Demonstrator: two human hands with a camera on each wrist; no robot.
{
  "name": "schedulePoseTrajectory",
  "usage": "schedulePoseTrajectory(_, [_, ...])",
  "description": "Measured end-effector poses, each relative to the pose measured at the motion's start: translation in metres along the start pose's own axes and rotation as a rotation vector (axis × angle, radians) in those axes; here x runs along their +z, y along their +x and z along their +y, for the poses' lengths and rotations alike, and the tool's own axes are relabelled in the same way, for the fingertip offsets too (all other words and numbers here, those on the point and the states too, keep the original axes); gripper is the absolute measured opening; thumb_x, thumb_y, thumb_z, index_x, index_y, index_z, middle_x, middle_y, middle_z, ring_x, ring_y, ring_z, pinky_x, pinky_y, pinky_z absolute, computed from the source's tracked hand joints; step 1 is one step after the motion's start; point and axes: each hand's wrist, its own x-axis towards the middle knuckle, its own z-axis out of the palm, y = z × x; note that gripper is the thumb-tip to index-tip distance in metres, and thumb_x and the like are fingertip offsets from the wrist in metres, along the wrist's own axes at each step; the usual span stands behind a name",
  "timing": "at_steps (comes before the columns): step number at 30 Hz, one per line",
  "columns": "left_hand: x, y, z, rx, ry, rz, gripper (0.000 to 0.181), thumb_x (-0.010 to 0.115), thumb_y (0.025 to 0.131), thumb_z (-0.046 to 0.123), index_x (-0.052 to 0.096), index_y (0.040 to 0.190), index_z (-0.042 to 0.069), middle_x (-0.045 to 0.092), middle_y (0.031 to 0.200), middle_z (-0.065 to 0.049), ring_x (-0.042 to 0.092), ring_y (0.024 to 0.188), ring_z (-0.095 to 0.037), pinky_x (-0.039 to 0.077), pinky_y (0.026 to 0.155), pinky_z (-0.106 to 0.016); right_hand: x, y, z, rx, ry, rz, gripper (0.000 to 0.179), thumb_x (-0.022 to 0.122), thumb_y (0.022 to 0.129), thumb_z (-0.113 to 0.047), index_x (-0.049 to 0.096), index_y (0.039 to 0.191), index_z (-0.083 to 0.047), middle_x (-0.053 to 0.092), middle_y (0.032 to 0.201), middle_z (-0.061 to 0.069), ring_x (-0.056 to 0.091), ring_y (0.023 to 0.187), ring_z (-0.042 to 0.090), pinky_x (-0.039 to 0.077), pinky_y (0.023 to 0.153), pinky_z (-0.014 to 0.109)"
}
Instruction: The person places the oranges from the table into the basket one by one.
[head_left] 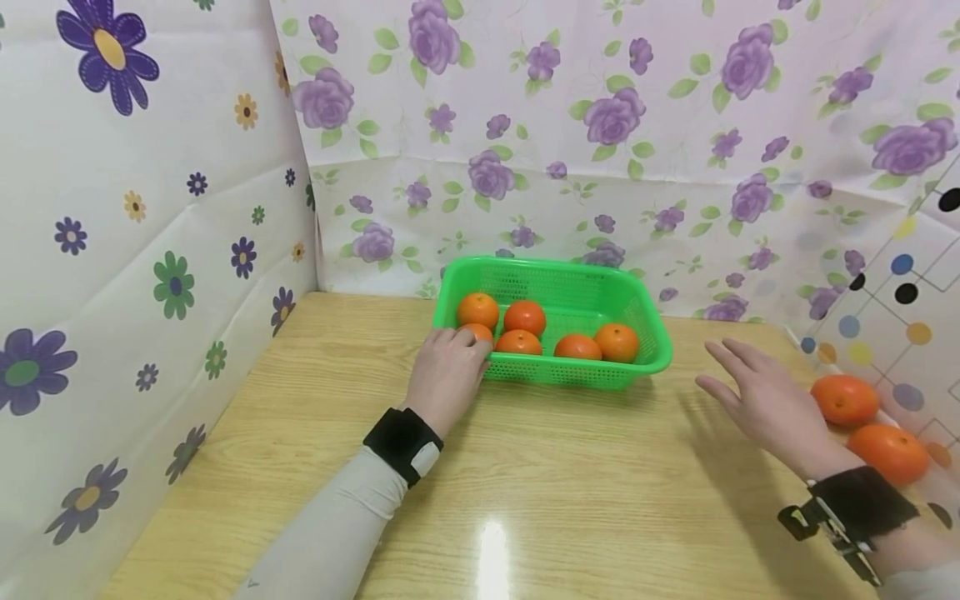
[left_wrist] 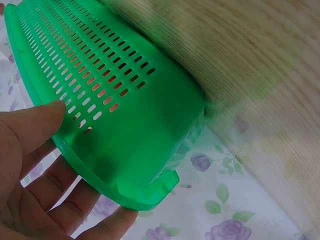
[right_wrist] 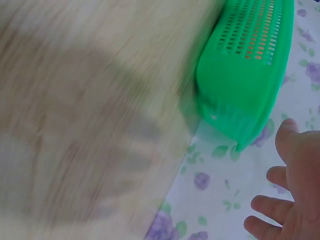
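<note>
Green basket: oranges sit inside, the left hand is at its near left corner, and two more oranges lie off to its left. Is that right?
Not quite: the two oranges outside the green basket lie off to its right, beside the right hand, as the head view shows. The rest stands.

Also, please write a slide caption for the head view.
Left hand touching a rectangular green perforated plastic basket of round orange fruits; open right hand above a light-brown wood-grain table.
</note>
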Motion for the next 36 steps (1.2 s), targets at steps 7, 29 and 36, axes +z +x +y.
schedulePoseTrajectory(7, [0.001,0.000,0.000,-0.005,0.001,-0.011,0.016,0.078,0.085,0.026,0.070,0.095,0.016,0.063,0.093,-0.001,0.059,0.084,-0.025,0.045,0.079,-0.037,-0.001,-0.015,0.020,0.029,-0.033,0.014,0.072,0.054,0.098,-0.053,0.041,0.152,-0.008,0.039,0.149,0.029,0.039,0.127,0.055,0.030,0.096,0.071])
schedulePoseTrajectory(29, [-0.002,-0.001,0.001,-0.005,-0.015,-0.001,0.016,0.079,0.084,0.024,0.070,0.096,0.015,0.064,0.093,-0.002,0.058,0.082,-0.026,0.045,0.080,-0.037,-0.007,-0.075,0.087,-0.019,-0.132,0.067,0.053,0.063,0.097,-0.028,0.052,0.137,0.005,0.048,0.135,0.030,0.039,0.125,0.051,0.003,0.117,0.055])
schedulePoseTrajectory(36, [0.001,0.000,0.001,-0.004,-0.019,0.000,0.016,0.078,0.085,0.024,0.070,0.096,0.015,0.064,0.093,-0.002,0.058,0.082,-0.026,0.045,0.080,-0.037,-0.005,-0.086,0.101,0.020,-0.149,0.163,0.059,0.068,0.093,-0.035,0.055,0.136,0.005,0.050,0.135,0.030,0.040,0.125,0.053,0.016,0.114,0.057])
